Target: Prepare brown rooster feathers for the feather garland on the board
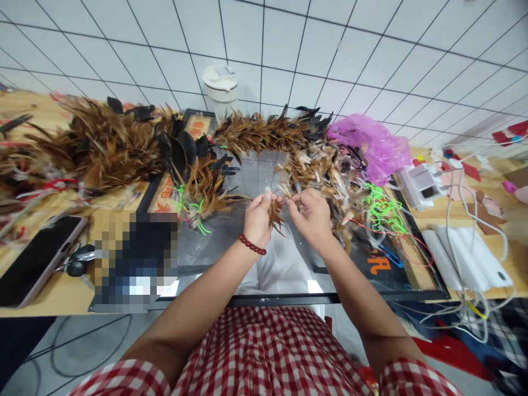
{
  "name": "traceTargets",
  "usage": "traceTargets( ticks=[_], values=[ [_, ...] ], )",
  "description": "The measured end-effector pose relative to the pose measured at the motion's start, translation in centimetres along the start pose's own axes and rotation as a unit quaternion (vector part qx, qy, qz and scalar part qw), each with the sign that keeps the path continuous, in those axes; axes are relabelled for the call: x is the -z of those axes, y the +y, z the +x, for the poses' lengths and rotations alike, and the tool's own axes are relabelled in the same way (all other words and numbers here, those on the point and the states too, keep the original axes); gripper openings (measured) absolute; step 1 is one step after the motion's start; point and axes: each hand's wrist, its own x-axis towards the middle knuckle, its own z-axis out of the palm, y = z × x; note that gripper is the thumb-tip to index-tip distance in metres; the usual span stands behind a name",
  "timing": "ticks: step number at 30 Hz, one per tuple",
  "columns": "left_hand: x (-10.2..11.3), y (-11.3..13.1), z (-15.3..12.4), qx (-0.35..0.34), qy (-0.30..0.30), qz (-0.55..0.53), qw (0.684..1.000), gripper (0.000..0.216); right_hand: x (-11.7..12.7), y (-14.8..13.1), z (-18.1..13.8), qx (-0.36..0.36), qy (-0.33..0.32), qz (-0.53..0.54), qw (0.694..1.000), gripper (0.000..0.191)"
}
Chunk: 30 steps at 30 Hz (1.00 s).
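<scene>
My left hand (258, 217), with a dark red bead bracelet on its wrist, pinches a small bunch of brown feathers (275, 213) whose tips point down. Just right of it, my right hand (311, 214) has thumb and fingertips together on a pale brown feather (285, 192). Behind my right hand lies a loose heap of brown and white feathers (319, 165). A tied bundle of brown and black feathers (206, 184) with green strings rests to the left of my hands. Farther back stretches a long row of brown feathers (259, 132).
A white lidded cup (221, 91) stands by the tiled wall. Right of the hands are a pink plastic bag (371, 144), green strings (381, 209), a blue pen-like tool (390, 256) and white power blocks with cables (468, 258). A phone (41, 258) and keys (78, 261) lie left, below a large feather pile (107, 146).
</scene>
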Motion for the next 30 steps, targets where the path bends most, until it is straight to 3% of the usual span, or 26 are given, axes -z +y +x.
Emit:
traceTargets(
  ticks=[7,15,18,21,23,26,30],
  values=[
    [-0.5,-0.5,-0.4,0.023,0.009,-0.038,0.999,0.019,-0.8,-1.2,-0.9,0.096,-0.005,-0.173,0.98,0.025],
    [-0.5,-0.8,-0.5,0.029,-0.014,-0.03,0.999,0.018,-0.8,-1.6,-1.2,0.124,-0.03,-0.187,0.974,0.028],
    [-0.2,-0.7,-0.3,0.01,-0.018,-0.01,1.0,0.014,-0.3,-1.6,-1.4,0.117,-0.04,-0.092,0.988,0.024],
    [0.0,-0.5,-0.2,0.005,-0.018,0.013,1.0,0.021,0.0,-0.8,-1.1,0.033,-0.024,0.099,0.994,0.023],
    [0.0,-0.5,-0.2,0.004,-0.026,0.026,0.999,0.025,-0.1,-0.2,-0.8,-0.067,-0.014,0.235,0.97,0.027],
    [-0.1,-0.7,-0.4,-0.015,-0.035,0.057,0.998,0.026,-0.6,0.2,-0.3,-0.18,-0.033,0.383,0.905,0.039],
    [0.0,-0.7,-0.7,-0.088,-0.045,0.158,0.982,0.028,-1.0,-0.4,-0.2,-0.197,-0.036,0.468,0.861,0.032]
  ],
)
